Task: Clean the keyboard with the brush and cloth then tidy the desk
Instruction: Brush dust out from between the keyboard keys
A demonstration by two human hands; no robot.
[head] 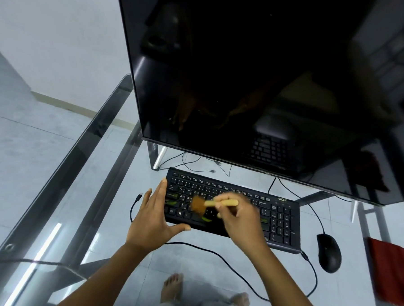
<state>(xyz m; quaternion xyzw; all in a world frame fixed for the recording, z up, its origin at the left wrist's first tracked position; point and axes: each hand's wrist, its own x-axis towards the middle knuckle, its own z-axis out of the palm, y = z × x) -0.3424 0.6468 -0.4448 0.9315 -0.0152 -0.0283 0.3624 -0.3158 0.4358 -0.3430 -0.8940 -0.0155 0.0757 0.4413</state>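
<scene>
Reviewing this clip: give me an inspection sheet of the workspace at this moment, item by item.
Surface: clear glass desk on a metal frame; the floor shows through it.
Job's things: black keyboard lies flat below the monitor; brush, blurred, bristles over the left-hand keys; red cloth lies at the desk's right edge, untouched.
Clutter: black mouse right of the keyboard.
Hands: left hand open, braced against the keyboard's left end; right hand grips the brush handle.
Cables: keyboard cable loops along the near side; a loose plug lies left of the keyboard; thin leads behind the monitor.
Surroundings: dark monitor, pale wall, tiled floor, bare feet under the desk.
</scene>
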